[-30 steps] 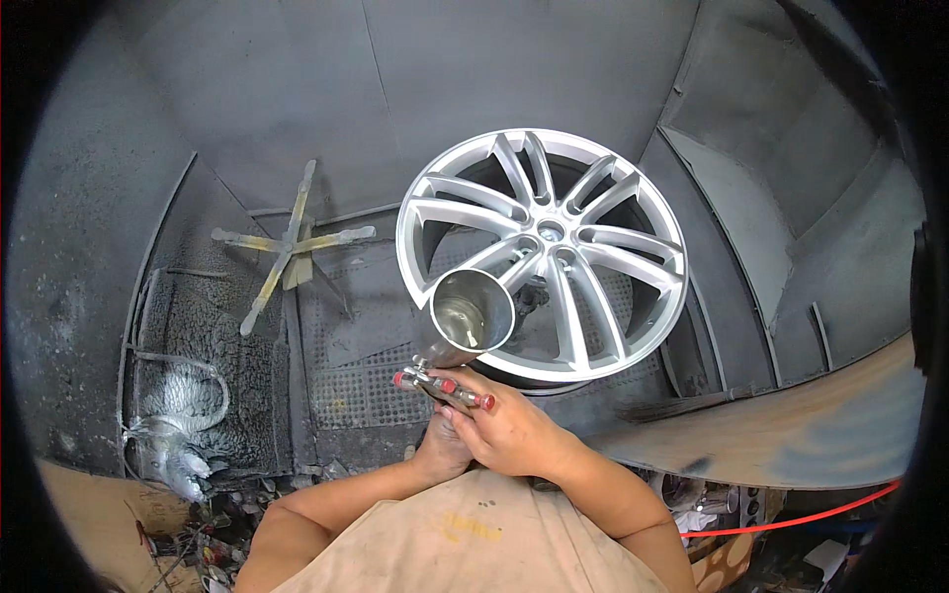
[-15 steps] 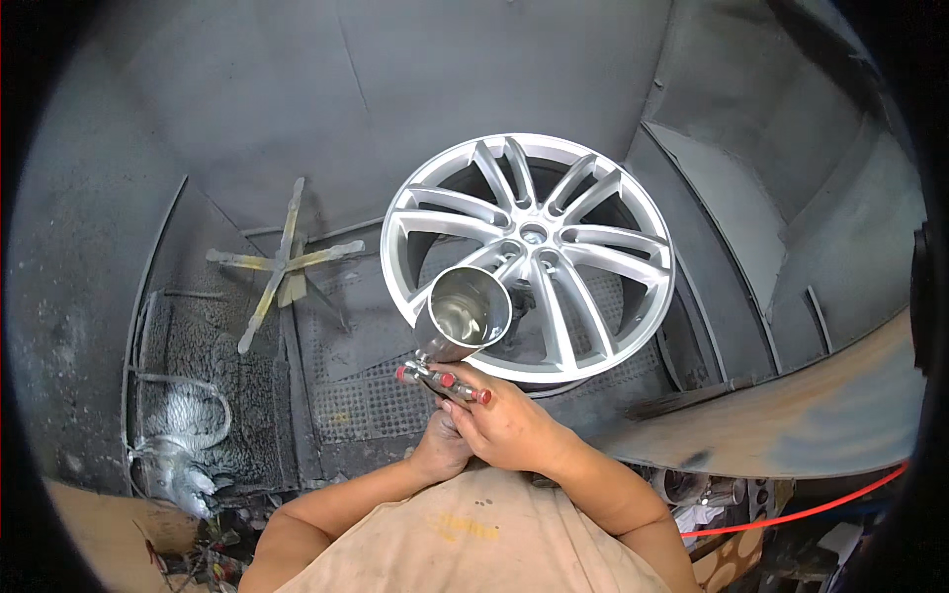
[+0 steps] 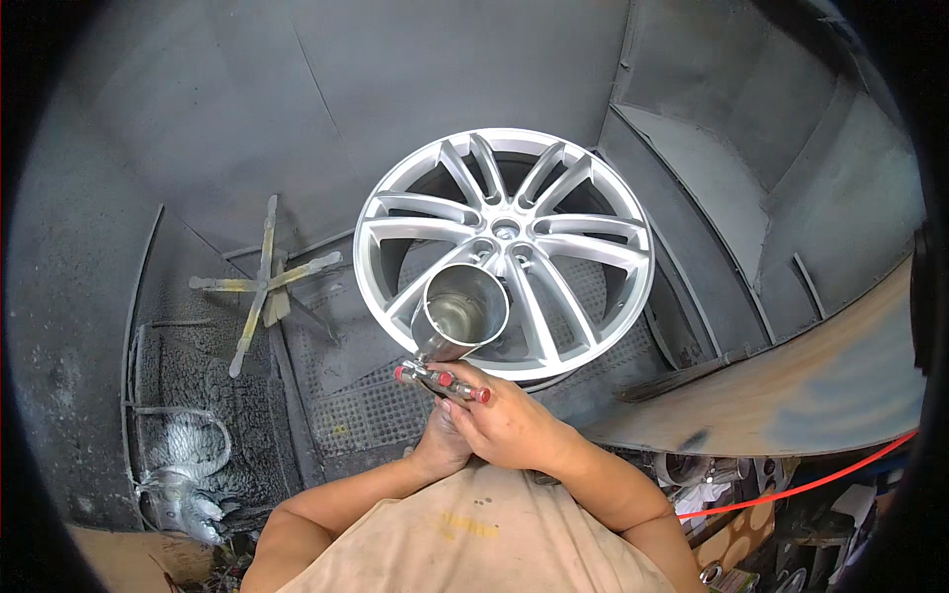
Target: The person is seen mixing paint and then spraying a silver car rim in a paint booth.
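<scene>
A paint spray gun [image 3: 440, 380] with red-tipped knobs and an open metal cup [image 3: 461, 308] on top is in my right hand [image 3: 506, 423], whose fingers are wrapped round it. The cup's inside looks grey and shiny, and its rim faces up. Closed right beside it, below the gun, is my left hand [image 3: 442, 447]; what its fingers grip is hidden by the right hand. Beyond the cup, a silver alloy wheel [image 3: 585, 247] lies face up with paired spokes. From my viewpoint, the cup covers part of the wheel's near left spokes.
Grey booth walls [image 3: 445, 69] surround the wheel. To the left stands a cross-shaped stand [image 3: 264, 285] with paint-crusted arms. Below it, a silver-coated lump [image 3: 188, 494] sits at the lower left. A curved board [image 3: 781, 395] borders the right, with a red hose [image 3: 791, 491] under it.
The view has turned slightly, so the wheel, stand and walls sit further left in it. Both hands and the spray gun keep nearly the same place in the picture.
</scene>
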Available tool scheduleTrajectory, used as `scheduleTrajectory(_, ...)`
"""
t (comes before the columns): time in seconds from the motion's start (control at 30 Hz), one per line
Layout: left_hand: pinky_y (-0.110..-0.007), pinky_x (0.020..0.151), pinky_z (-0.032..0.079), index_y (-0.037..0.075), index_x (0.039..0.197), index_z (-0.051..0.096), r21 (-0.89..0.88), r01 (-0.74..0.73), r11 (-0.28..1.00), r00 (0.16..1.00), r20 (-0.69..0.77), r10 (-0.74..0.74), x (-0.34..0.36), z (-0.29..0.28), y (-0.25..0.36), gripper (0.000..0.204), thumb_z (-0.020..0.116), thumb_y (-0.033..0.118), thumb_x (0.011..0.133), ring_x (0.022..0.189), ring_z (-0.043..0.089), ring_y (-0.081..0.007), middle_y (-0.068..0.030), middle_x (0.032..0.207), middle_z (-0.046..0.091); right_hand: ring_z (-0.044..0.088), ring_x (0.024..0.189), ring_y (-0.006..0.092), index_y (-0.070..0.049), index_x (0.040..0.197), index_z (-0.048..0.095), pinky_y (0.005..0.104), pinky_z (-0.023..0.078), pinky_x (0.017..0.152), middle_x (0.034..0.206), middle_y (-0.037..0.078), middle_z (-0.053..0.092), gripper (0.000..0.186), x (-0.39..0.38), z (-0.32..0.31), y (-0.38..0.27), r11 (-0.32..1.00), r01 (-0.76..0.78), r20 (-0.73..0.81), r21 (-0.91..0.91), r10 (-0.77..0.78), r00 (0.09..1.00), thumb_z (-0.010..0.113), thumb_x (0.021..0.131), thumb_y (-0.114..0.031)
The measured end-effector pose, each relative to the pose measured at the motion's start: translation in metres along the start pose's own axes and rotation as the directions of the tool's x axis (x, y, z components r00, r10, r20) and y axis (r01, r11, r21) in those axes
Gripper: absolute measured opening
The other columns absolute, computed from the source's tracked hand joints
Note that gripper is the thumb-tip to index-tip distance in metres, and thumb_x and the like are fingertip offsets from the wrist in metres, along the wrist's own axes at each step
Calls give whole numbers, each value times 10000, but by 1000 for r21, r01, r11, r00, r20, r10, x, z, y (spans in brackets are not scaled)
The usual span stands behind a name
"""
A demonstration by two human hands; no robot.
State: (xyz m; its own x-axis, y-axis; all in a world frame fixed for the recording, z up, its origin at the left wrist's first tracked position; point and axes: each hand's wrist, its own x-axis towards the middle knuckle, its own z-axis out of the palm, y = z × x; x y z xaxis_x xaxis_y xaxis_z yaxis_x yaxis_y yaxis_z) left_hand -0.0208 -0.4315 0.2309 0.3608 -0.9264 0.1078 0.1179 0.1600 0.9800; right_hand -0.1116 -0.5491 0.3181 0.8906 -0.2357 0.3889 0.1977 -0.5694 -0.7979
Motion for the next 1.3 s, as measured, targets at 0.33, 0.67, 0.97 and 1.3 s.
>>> scheduleTrajectory(0.33,-457,949,475,85,1146,622,680,-518,519,854,451,261,37,-17,-4,366,725,186,810,1098,611,-312,-117,1159,651,624,1045,416,55,1253,561,430,502,910,1261,214,587,354,-6,-5,-3,998,14,29,-57,-13,1000,588,909,-23)
scheduleTrajectory(0.67,-428,963,472,134,1125,658,564,-426,707,864,485,134,41,-47,-72,292,659,173,836,1131,602,-311,-91,1178,647,634,869,234,36,1318,505,325,503,807,1008,123,683,383,-2,-39,-13,951,-270,269,153,223,937,599,965,-80)
scheduleTrajectory(0.97,-417,1103,405,91,1273,629,489,-478,729,859,435,271,60,-108,-42,464,695,223,833,1269,562,-245,-65,1358,611,685,897,322,12,1351,504,352,534,795,1002,122,707,467,73,-74,-24,948,-288,432,136,205,878,663,918,-65)
scheduleTrajectory(1.3,-341,939,441,119,1140,731,644,-413,644,901,393,185,89,-174,-8,342,769,233,820,1084,633,-164,13,1205,701,641,757,173,59,1225,576,282,503,665,1126,163,645,316,184,-84,25,747,-659,207,91,633,746,634,916,33)
